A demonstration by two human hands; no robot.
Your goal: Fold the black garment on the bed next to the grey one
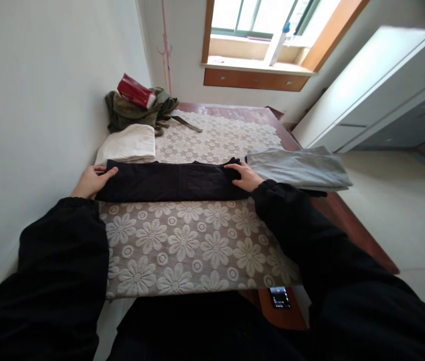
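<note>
A black garment [174, 182], folded into a long flat strip, lies crosswise on the flowered tablecloth [197, 240]. My left hand [92, 181] is at its left end, thumb on top and fingers along the far edge, closed on the cloth. At the right end rests my right hand [245, 176], its fingers spread over the top of the fabric. Beyond the strip on the left is a folded white cloth [129, 143]. Folded grey clothing [298, 166] lies to the right, just past my right hand.
A green bag [124, 111] with a red package [136, 91] on it stands at the far left by the wall. The wooden table edge [359, 233] runs along the right. A phone [280, 297] lies below the near edge on a brown surface.
</note>
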